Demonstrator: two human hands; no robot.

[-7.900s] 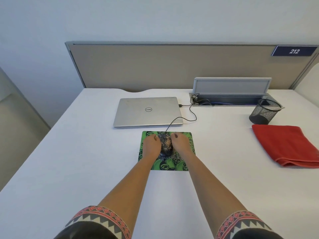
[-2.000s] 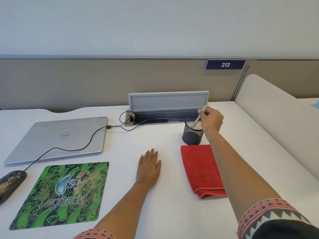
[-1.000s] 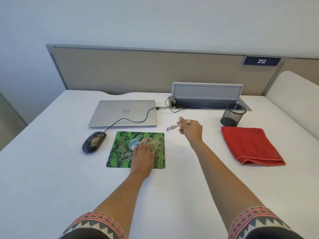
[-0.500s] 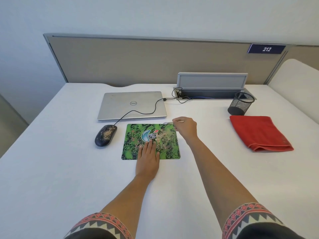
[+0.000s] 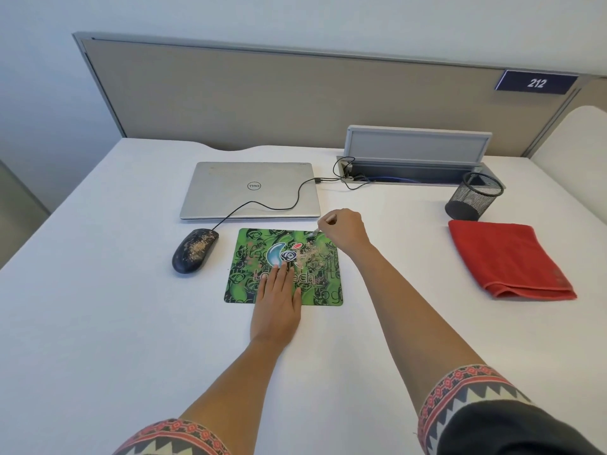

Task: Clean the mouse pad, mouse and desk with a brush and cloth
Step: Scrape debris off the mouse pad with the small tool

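Note:
A green patterned mouse pad (image 5: 253, 257) lies on the white desk (image 5: 98, 323), with brownish crumbs scattered over its upper right part. My left hand (image 5: 277, 303) lies flat with straight fingers on the pad's lower middle. My right hand (image 5: 345, 229) grips a small brush (image 5: 314, 232) whose tip touches the pad's top right corner. A black wired mouse (image 5: 194, 250), speckled with the same crumbs, sits just left of the pad. A folded red cloth (image 5: 505, 257) lies on the desk at the right.
A shut silver laptop (image 5: 251, 188) lies behind the pad, and the mouse cable runs across it to an open cable tray (image 5: 417, 174). A black mesh pen cup (image 5: 473, 197) stands behind the cloth. A beige partition backs the desk.
My right hand has brought the brush from the pen cup to the pad's top right corner. My left hand has settled flat on the pad.

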